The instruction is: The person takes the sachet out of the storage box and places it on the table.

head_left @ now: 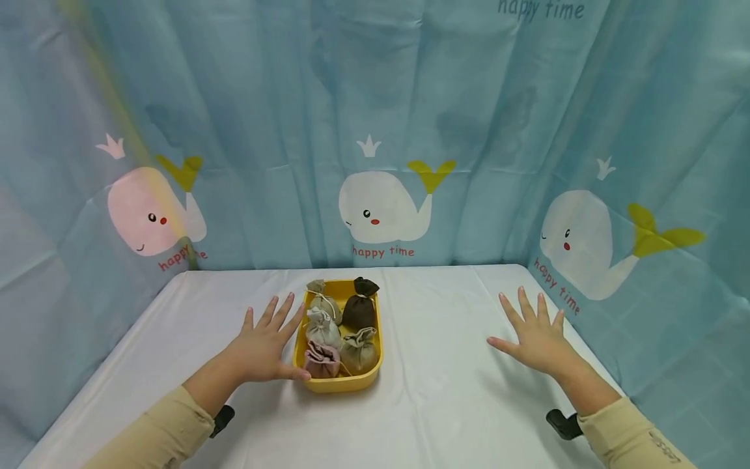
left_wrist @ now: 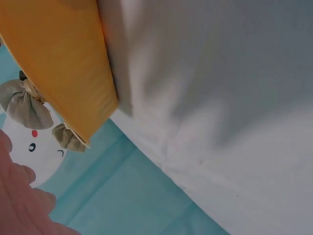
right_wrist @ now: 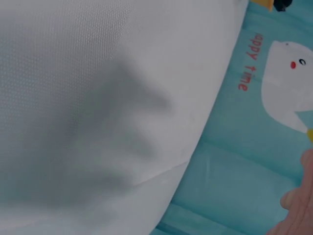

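Note:
In the head view a yellow tray [head_left: 342,385] stands on the table with several small tied cloth pouches in it. Among them are a dark brown pouch [head_left: 359,311] at the back right, a pink pouch [head_left: 321,360] at the front left, a pale grey pouch [head_left: 323,329] and an olive pouch [head_left: 359,352]. My left hand [head_left: 263,345] is spread at the tray's left side, its thumb overlapping the front left corner. The right hand [head_left: 534,342], fingers fanned out, hovers over the table's right side, well away from the tray. Neither hand holds anything.
A white cloth [head_left: 445,397] covers the table. Blue curtains [head_left: 263,130] printed with whales hang along its back and both sides. Black wrist mounts [head_left: 564,425] show under the sleeves.

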Action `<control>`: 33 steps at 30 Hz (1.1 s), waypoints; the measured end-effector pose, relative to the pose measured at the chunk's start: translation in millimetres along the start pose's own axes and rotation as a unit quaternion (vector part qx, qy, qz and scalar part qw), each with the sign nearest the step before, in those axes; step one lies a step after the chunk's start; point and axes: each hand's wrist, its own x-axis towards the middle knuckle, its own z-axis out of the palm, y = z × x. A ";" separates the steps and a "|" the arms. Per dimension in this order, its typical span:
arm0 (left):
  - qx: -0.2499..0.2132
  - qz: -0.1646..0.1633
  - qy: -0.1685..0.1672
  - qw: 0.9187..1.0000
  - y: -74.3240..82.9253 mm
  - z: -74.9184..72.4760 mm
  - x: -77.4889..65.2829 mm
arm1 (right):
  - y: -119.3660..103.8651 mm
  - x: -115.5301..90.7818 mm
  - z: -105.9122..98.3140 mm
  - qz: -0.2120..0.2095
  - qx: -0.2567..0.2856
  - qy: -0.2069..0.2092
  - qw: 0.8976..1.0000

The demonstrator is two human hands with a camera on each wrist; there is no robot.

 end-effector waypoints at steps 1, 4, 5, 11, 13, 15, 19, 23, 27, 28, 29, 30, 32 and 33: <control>-0.001 0.000 -0.002 1.000 0.6 -0.3 0.1 | -0.8 0.5 0.0 -0.001 0.002 0.001 1.000; -0.006 -0.003 -0.013 1.000 2.0 0.1 -0.1 | -3.3 1.4 -0.2 -0.003 0.004 0.000 1.000; -0.007 -0.003 -0.015 1.000 2.5 0.5 -0.6 | -4.2 1.7 -0.2 -0.003 0.003 -0.002 1.000; -0.002 -0.004 -0.020 1.000 4.0 4.4 -1.5 | -8.2 3.2 0.4 -0.001 0.003 -0.010 1.000; 0.000 -0.006 -0.020 1.000 4.8 5.3 -1.5 | -8.8 4.4 0.9 -0.003 0.003 -0.011 1.000; 0.003 -0.010 -0.020 1.000 5.5 6.0 -1.6 | -9.3 6.0 1.6 -0.005 0.002 -0.010 1.000; -0.003 -0.013 -0.020 1.000 7.5 6.4 -1.9 | -10.1 7.4 2.6 -0.008 0.007 -0.014 1.000; -0.009 -0.008 -0.020 1.000 10.3 8.3 -1.5 | -10.9 7.0 2.9 -0.007 0.008 -0.018 1.000; -0.019 -0.010 -0.030 0.999 12.9 13.6 0.1 | -12.9 7.7 2.2 -0.009 0.009 -0.016 1.000; -0.022 -0.013 -0.037 0.999 13.5 15.2 0.5 | -13.4 7.8 1.9 -0.010 0.010 -0.015 1.000; -0.023 -0.015 -0.043 0.999 13.9 17.0 0.9 | -13.9 7.9 1.7 -0.010 0.011 -0.015 1.000; -0.025 -0.017 -0.047 0.998 14.3 18.8 1.1 | -14.5 8.1 1.5 -0.011 0.013 -0.016 1.000; -0.030 -0.020 -0.054 0.998 15.4 21.9 1.4 | -14.9 8.1 1.0 -0.011 0.014 -0.016 1.000; -0.028 -0.021 -0.057 0.998 16.1 23.2 1.3 | -15.0 8.2 0.9 -0.011 0.014 -0.017 1.000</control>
